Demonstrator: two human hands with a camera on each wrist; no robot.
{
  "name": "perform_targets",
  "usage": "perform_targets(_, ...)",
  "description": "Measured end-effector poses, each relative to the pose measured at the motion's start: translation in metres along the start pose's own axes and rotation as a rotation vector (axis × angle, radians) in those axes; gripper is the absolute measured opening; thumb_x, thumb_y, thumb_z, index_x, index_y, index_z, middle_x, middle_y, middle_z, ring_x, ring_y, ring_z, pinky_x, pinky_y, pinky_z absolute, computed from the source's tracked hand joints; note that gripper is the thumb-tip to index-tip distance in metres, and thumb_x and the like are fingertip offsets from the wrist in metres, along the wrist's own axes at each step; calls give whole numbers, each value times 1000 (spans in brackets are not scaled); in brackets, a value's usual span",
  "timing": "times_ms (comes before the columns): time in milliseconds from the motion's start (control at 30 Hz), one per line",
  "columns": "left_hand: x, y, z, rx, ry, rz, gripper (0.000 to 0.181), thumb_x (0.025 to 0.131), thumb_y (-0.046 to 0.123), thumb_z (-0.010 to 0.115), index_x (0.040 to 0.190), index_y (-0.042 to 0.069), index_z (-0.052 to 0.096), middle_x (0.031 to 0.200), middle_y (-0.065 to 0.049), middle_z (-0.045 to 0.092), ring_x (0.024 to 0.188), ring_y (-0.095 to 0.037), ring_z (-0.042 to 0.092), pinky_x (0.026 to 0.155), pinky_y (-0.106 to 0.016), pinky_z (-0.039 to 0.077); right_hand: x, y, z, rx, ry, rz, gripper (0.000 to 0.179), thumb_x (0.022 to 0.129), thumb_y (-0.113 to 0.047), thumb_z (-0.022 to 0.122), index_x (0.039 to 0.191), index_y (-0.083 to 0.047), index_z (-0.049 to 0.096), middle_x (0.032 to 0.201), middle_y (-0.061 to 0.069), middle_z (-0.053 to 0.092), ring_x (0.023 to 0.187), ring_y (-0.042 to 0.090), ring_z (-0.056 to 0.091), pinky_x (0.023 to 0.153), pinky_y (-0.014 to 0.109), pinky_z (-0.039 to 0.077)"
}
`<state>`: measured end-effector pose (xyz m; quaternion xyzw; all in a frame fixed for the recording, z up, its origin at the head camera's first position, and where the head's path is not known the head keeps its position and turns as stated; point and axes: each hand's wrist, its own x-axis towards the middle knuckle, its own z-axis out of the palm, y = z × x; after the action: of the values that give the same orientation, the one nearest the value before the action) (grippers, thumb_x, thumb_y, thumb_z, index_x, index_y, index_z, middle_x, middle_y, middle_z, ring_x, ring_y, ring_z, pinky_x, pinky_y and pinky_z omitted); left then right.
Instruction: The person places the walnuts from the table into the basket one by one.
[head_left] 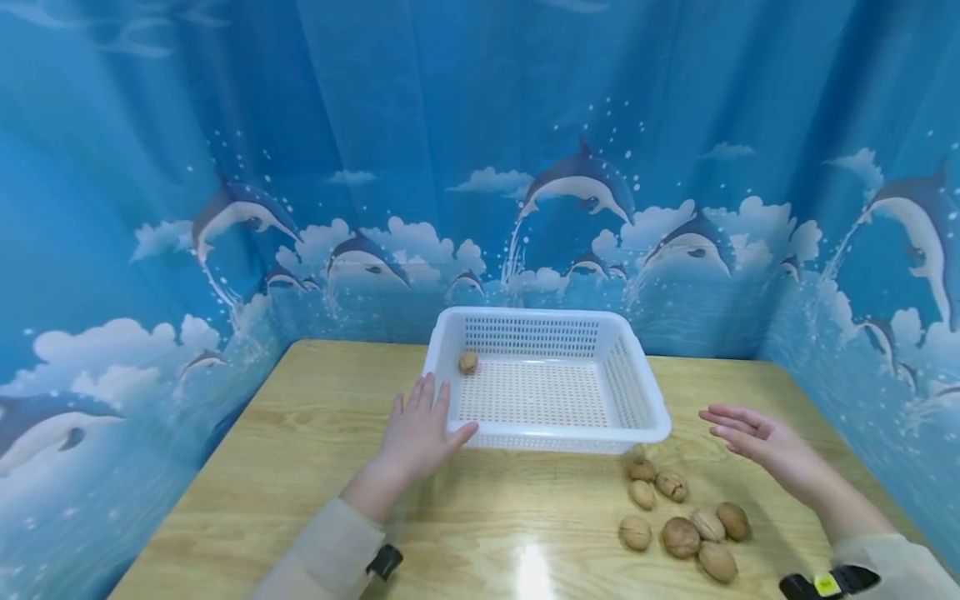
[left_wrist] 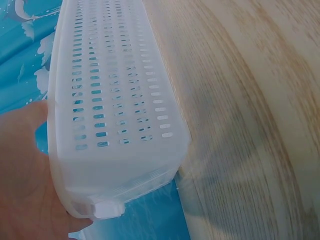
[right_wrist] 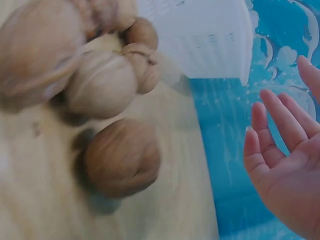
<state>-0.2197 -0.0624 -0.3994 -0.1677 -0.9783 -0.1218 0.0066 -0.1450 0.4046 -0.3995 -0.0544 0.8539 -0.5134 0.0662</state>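
Note:
A white plastic basket (head_left: 555, 437) stands at the back of the table, with one walnut (head_left: 468, 362) inside at its left. At the basket's front left corner is my left hand (head_left: 420, 432), its fingers straight and spread. In the left wrist view that hand (left_wrist: 25, 172) lies along the rim beside the slotted wall. My right hand (head_left: 772, 454) hovers to the right of the basket, fingers extended, holding nothing. Several walnuts (head_left: 681, 537) lie on the table in front of the basket's right side, nearest to the right hand; they look large in the right wrist view.
The wooden table (head_left: 285, 467) carries the basket and nuts. Behind it and along both sides hangs a blue curtain (head_left: 420, 108) printed with dolphins. A dark band (head_left: 828, 583) sits at the right sleeve, and another (head_left: 385, 562) at the left.

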Motion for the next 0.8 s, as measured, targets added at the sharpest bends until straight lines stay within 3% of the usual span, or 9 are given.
perform_targets(167, 0, 0, 0, 2, -5, -4, 84, 90, 63, 38, 148, 4, 21, 153, -20, 10, 140, -35, 8, 110, -56, 6, -9, 17, -2, -23, -134, 66, 55, 99, -23, 46, 142, 7, 28, 132, -9, 52, 108, -3, 52, 84, 17, 44)
perform_targets(267, 0, 0, 0, 7, -3, -3, 85, 90, 65, 36, 148, 4, 20, 153, -20, 10, 140, -35, 8, 110, -56, 7, -14, 26, -4, -7, -225, 30, 54, 99, -17, 45, 141, 11, 25, 128, -18, 52, 110, 1, 54, 85, 16, 43)
perform_targets(400, 0, -1, 1, 5, -2, 2, 85, 90, 64, 36, 148, 4, 20, 153, -20, 10, 140, -35, 8, 110, -56, 7, -20, 36, -7, 35, -283, -44, 50, 99, -9, 43, 138, 17, 24, 125, -25, 52, 110, 2, 54, 85, 15, 43)
perform_targets(567, 1, 0, 1, -12, 0, 1, 84, 90, 62, 39, 148, 4, 21, 153, -21, 10, 140, -35, 8, 109, -57, 6, -29, 49, -10, 72, -351, -17, 50, 99, -6, 42, 138, 17, 21, 126, -23, 53, 111, -2, 51, 86, 13, 41)
perform_targets(800, 0, 0, 0, -13, -1, -3, 84, 90, 62, 39, 148, 4, 21, 153, -20, 10, 140, -35, 7, 110, -56, 6, -35, 63, -11, 248, -473, -2, 47, 98, -1, 39, 136, 19, 20, 128, -17, 54, 114, -4, 48, 88, 14, 41)
